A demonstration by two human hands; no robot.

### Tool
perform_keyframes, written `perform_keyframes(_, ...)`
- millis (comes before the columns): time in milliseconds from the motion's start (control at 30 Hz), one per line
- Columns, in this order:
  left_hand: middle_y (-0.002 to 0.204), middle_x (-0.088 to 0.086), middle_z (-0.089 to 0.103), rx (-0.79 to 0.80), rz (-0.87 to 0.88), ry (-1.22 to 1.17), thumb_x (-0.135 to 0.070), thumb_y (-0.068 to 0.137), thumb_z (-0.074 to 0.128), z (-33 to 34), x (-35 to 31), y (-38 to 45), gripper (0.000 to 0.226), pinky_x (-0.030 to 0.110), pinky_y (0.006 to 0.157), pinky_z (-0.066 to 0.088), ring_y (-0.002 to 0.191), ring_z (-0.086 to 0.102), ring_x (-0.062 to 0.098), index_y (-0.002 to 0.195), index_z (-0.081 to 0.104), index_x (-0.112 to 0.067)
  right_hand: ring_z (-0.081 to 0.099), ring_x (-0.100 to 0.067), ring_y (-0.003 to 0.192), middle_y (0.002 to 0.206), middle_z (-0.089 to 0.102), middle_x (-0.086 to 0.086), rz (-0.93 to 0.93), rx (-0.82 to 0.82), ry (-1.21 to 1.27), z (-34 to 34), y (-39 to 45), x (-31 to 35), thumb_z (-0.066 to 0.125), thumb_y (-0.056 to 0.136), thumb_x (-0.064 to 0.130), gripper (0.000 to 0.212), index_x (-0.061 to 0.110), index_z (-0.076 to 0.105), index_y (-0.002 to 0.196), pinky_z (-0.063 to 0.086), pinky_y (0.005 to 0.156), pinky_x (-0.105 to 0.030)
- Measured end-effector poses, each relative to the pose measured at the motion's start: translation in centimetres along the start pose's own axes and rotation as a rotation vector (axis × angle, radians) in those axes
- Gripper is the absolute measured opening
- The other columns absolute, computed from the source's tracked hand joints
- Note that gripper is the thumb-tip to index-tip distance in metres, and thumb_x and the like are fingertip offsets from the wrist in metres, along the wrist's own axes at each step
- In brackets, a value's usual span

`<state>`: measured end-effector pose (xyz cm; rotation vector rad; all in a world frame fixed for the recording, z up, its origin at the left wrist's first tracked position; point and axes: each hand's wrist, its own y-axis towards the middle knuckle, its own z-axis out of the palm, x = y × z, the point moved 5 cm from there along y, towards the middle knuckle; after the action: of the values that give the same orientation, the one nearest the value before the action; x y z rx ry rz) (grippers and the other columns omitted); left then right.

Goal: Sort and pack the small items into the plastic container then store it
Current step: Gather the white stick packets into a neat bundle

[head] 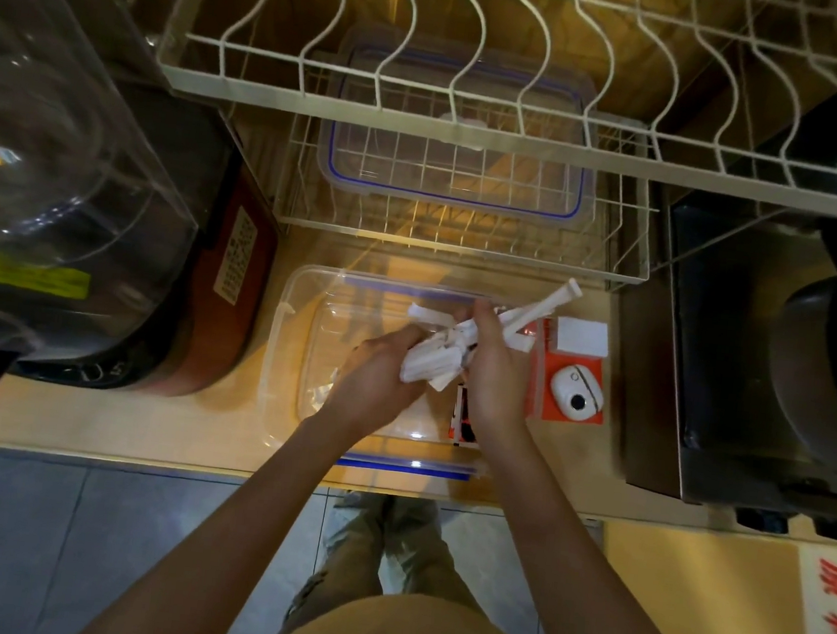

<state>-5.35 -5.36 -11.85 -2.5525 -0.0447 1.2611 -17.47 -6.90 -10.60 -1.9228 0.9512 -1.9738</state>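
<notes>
Yellow-lit wooden counter runs across the frame's middle, w/ grey floor tiles below it. Your clear plastic container sits open at centre on the counter, blue strips on its near and far edges. Both your hands are over it. Left hand, centre frame, has fingers curled round the lower end of a bundle of white plastic pieces. Right hand, just right of it, grips the same bundle from the other side; long white pieces stick out past it toward the upper right. Can't tell what the pieces are exactly. Inside the container's right end, under your right wrist, an orange-and-black small box shows partly.

Right of the container, touching or just beside it, lies an orange package w/ a white round device on it and a white card above. Above centre, a white wire basket holds the clear lid w/ blue seal, under a bigger wire dish rack across the top. Left side: clear dome-lidded appliance. Right side: dark appliance.
</notes>
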Motion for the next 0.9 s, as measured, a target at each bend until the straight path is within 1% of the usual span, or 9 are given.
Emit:
perform_keyframes(100,0.104,0.013,0.069,-0.004,-0.007,-0.034,-0.009,0.075,0.067,-0.2,-0.3,-0.1,0.037,0.024,0.072,0.042,0.086,0.060,0.018,0.111,0.059,-0.010,0.062,0.002,0.052,0.064,0.063,0.003,-0.102,-0.025,0.013,-0.5,-0.7,1.2,0.057,0.089,0.032,0.024,0.017,0.060,0.069,0.049,0.055,-0.014)
perform_keyframes(233,0.097,0.013,0.069,-0.020,-0.027,-0.072,-0.005,0.073,0.067,-0.7,-0.2,-0.2,0.034,0.024,0.068,0.044,0.081,0.058,0.018,0.107,0.061,-0.009,0.062,-0.001,0.060,0.064,0.063,0.003,-0.324,0.009,-0.044,-1.1,-1.6,3.5,0.054,0.091,0.023,0.024,0.016,0.062,0.070,0.049,0.064,-0.025)
perform_keyframes(367,0.081,0.000,0.061,-0.068,-0.051,-0.162,0.001,0.072,0.067,-1.2,-0.2,-0.5,0.031,0.016,0.059,0.042,0.071,0.056,0.013,0.102,0.062,-0.008,0.064,0.004,0.067,0.063,0.068,0.011,-0.393,0.071,-0.042,-1.6,-3.1,4.9,0.047,0.094,0.027,0.026,0.023,0.062,0.074,0.051,0.064,-0.013)
perform_keyframes(467,0.075,-0.009,0.060,-0.142,-0.123,-0.356,0.002,0.073,0.068,-1.5,0.7,-0.8,0.030,0.008,0.059,0.045,0.067,0.056,0.001,0.097,0.062,-0.016,0.065,-0.001,0.073,0.069,0.070,0.014,-0.502,0.054,-0.037,-2.8,-4.4,6.5,0.039,0.096,0.031,0.040,0.033,0.068,0.069,0.052,0.069,-0.018)
perform_keyframes(567,0.076,-0.004,0.061,-0.254,-0.180,-0.457,0.001,0.073,0.068,-2.2,1.2,-0.9,0.027,0.007,0.057,0.047,0.066,0.058,-0.001,0.091,0.061,-0.018,0.060,0.003,0.069,0.065,0.064,0.010,-0.608,0.001,-0.002,-4.3,-5.1,7.9,0.037,0.097,0.015,0.038,0.015,0.061,0.067,0.046,0.066,-0.008)
perform_keyframes(633,0.073,-0.004,0.059,-0.301,-0.190,-0.523,0.005,0.073,0.067,-2.6,1.1,-0.8,0.026,0.015,0.059,0.050,0.068,0.059,0.007,0.086,0.060,-0.017,0.060,0.005,0.069,0.065,0.064,0.014,-0.610,0.039,-0.061,-4.4,-5.0,7.7,0.036,0.098,0.012,0.035,0.010,0.056,0.069,0.045,0.068,-0.006)
perform_keyframes(733,0.072,-0.001,0.062,-0.288,-0.188,-0.639,0.008,0.071,0.067,-2.6,0.8,-0.4,0.031,0.031,0.068,0.051,0.068,0.061,0.014,0.074,0.060,-0.022,0.059,-0.005,0.064,0.063,0.061,0.005,-0.495,0.142,-0.198,-3.2,-4.2,5.7,0.037,0.097,0.027,0.036,0.018,0.058,0.070,0.048,0.064,-0.019)
perform_keyframes(800,0.074,-0.002,0.065,-0.238,-0.160,-0.698,0.011,0.070,0.069,-2.4,0.6,-0.4,0.030,0.028,0.069,0.054,0.067,0.064,0.006,0.078,0.064,-0.018,0.054,-0.004,0.055,0.057,0.055,0.004,-0.462,0.207,-0.208,-1.8,-3.8,4.4,0.040,0.094,0.033,0.033,0.013,0.057,0.073,0.045,0.056,-0.016)
perform_keyframes(900,0.074,-0.005,0.069,-0.137,-0.135,-0.729,0.013,0.068,0.069,-1.8,0.7,-0.3,0.030,0.018,0.064,0.055,0.068,0.065,-0.001,0.088,0.067,-0.008,0.054,0.001,0.051,0.055,0.055,0.005,-0.409,0.283,-0.165,0.3,-3.5,3.1,0.048,0.093,0.026,0.026,0.015,0.057,0.071,0.044,0.052,-0.015)
